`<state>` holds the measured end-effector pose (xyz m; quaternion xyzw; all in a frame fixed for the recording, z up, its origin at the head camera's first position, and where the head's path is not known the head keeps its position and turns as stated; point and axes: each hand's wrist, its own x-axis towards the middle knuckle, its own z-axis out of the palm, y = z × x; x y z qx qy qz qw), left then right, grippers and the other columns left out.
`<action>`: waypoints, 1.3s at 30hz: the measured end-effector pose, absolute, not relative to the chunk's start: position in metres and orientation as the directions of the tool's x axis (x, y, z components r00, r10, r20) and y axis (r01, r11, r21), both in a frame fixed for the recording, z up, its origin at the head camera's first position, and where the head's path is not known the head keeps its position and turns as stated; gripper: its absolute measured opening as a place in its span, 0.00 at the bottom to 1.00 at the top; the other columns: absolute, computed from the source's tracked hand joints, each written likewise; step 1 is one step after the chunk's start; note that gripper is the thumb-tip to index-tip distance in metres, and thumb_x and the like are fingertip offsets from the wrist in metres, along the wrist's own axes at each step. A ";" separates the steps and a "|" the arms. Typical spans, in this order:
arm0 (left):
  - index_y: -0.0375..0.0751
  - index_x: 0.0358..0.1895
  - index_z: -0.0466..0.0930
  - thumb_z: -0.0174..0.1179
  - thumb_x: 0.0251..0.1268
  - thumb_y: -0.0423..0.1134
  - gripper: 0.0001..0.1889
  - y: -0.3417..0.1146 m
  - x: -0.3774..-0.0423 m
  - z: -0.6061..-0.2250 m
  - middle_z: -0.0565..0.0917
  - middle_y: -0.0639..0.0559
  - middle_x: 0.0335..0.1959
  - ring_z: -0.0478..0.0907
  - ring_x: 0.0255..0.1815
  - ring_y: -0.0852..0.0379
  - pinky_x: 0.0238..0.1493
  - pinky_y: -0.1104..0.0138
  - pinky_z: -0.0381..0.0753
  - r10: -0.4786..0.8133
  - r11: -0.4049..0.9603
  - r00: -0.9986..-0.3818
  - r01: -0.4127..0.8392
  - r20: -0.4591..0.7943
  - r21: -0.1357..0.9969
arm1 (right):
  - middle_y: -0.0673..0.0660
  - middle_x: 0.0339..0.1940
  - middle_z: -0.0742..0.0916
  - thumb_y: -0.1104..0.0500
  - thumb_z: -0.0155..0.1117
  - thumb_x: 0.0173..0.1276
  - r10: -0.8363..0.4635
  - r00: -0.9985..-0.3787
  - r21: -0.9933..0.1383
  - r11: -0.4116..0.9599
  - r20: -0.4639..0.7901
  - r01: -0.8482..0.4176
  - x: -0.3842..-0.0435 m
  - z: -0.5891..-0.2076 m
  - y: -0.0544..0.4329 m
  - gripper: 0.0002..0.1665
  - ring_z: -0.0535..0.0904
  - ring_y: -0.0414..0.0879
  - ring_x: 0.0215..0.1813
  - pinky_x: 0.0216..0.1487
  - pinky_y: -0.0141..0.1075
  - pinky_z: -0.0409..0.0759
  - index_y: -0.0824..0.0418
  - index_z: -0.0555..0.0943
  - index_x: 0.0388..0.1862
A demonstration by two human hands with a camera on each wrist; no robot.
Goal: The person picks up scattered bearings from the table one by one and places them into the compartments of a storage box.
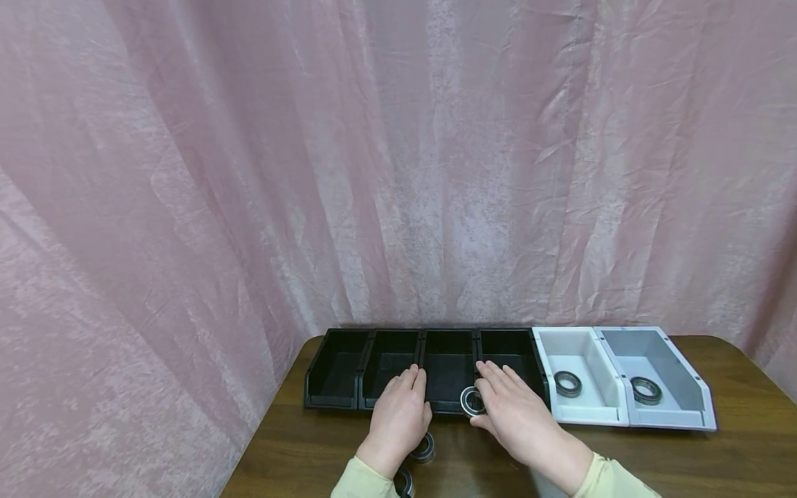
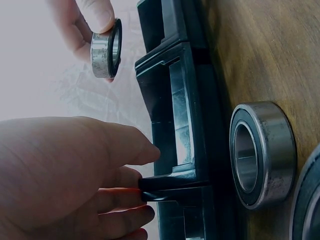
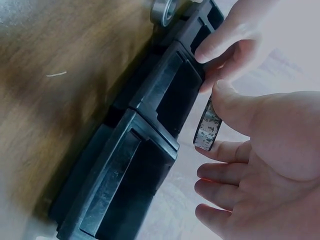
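My right hand (image 1: 518,420) pinches a ball bearing (image 2: 103,56) between thumb and index finger, above the front of the black bins (image 1: 394,404). The other right fingers stretch out straight in the right wrist view. My left hand (image 1: 400,417) is held over the black bins with extended fingers and nothing in its grasp; in the left wrist view its fingertips are right at the divider between two bins. Two more bearings lie on the table by my left wrist: a nearer-to-the-bins bearing (image 2: 276,155) and another bearing (image 2: 306,212), partly cut off by the frame.
Right of the black bins stand a white bin (image 1: 590,413) and a light grey bin (image 1: 674,418). Each holds one bearing, a left one (image 1: 559,384) and a right one (image 1: 656,398). The row sits on a wooden table (image 1: 280,443) before a pink curtain (image 1: 398,173).
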<state>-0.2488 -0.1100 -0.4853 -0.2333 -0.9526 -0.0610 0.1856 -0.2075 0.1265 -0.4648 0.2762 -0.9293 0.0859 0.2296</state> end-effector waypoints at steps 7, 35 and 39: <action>0.29 0.70 0.83 0.76 0.69 0.39 0.30 -0.110 -0.248 -0.484 0.82 0.34 0.71 0.83 0.71 0.42 0.74 0.50 0.80 0.413 0.887 -0.835 0.459 0.364 0.047 | 0.73 0.72 0.83 0.49 0.84 0.67 -0.458 -0.767 -0.052 0.844 0.449 -0.534 -0.213 -0.464 0.126 0.32 0.78 0.66 0.76 0.78 0.60 0.74 0.71 0.83 0.56; 0.29 0.70 0.82 0.77 0.69 0.40 0.31 -0.108 -0.248 -0.483 0.82 0.35 0.72 0.82 0.71 0.43 0.74 0.51 0.80 0.401 0.897 -0.847 0.441 0.350 0.039 | 0.76 0.71 0.82 0.51 0.83 0.69 -0.418 -0.794 -0.113 0.852 0.442 -0.512 -0.237 -0.462 0.124 0.31 0.78 0.70 0.75 0.77 0.63 0.74 0.72 0.82 0.56; 0.29 0.70 0.82 0.76 0.69 0.40 0.30 -0.108 -0.248 -0.484 0.82 0.35 0.72 0.83 0.71 0.43 0.74 0.51 0.80 0.404 0.896 -0.844 0.443 0.353 0.033 | 0.76 0.71 0.82 0.52 0.82 0.69 -0.414 -0.793 -0.109 0.855 0.448 -0.508 -0.242 -0.463 0.123 0.30 0.78 0.70 0.75 0.78 0.62 0.73 0.73 0.82 0.56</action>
